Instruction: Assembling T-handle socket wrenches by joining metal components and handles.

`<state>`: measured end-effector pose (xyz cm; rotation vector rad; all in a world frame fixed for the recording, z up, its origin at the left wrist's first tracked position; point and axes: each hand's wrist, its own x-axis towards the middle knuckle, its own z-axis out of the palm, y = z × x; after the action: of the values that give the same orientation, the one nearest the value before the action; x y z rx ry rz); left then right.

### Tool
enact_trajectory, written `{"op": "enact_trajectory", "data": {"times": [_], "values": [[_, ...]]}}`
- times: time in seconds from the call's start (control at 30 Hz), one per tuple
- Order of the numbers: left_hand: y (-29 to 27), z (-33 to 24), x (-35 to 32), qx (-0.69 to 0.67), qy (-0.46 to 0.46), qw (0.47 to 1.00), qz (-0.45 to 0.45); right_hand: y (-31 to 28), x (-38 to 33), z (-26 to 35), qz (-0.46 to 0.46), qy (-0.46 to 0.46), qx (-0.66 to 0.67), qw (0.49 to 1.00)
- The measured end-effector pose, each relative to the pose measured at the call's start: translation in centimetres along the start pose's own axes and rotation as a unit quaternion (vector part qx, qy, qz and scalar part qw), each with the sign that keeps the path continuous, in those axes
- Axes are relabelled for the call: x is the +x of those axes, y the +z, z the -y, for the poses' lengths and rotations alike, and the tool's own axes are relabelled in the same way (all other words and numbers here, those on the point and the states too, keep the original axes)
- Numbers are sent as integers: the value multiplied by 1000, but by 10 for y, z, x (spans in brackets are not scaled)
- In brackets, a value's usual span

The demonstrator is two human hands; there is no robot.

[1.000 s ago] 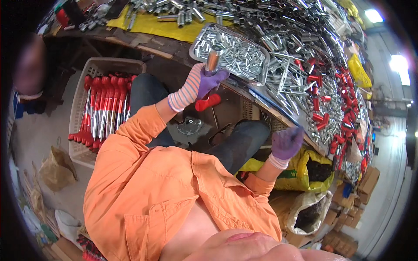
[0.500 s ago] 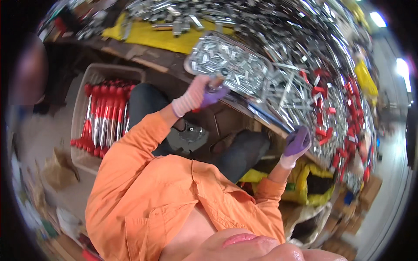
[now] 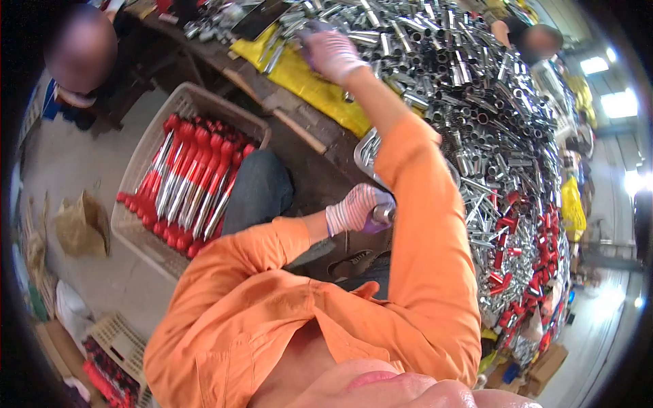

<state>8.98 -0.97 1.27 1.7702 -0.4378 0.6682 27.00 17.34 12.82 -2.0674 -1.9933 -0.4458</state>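
My left hand (image 3: 360, 209), in a striped glove with a purple palm, is closed around a shiny metal socket (image 3: 384, 215) above my lap. My right arm reaches across to the far side of the bench. There my right hand (image 3: 330, 53), gloved the same way, is over the edge of a heap of chrome sockets (image 3: 388, 42) beside a yellow sheet (image 3: 309, 92). Its fingers look bent and apart; their tips are partly hidden. A clear tray (image 3: 367, 151) of small metal parts is mostly covered by my right sleeve.
To my left stands a plastic crate (image 3: 143, 238) of red-handled metal tools (image 3: 197, 170). Red and chrome pieces (image 3: 507, 224) lie heaped at the right of the bench. A brown sack (image 3: 83, 224) rests on the floor. Another person (image 3: 81, 51) is at the far left.
My right hand has swung from the right side of the bench to the far socket heap. My left hand, still holding the socket, has drawn back toward my lap. The view has turned.
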Motion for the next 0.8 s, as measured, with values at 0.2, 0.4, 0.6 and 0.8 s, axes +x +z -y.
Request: {"op": "enact_trajectory", "data": {"times": [0.2, 0.4, 0.6, 0.8], "values": [[12, 44, -55, -561, -390, 730, 31, 63, 44, 11, 21, -79, -103, 991], [-11, 14, -1, 89, -20, 996, 19, -80, -82, -28, -49, 282, 227, 931], [7, -4, 16, -7, -69, 997, -29, -221, -464, -80, -401, 502, 283, 712], [15, 1, 4, -4, -162, 986, -46, -246, -662, -139, 110, 720, -200, 656]]}}
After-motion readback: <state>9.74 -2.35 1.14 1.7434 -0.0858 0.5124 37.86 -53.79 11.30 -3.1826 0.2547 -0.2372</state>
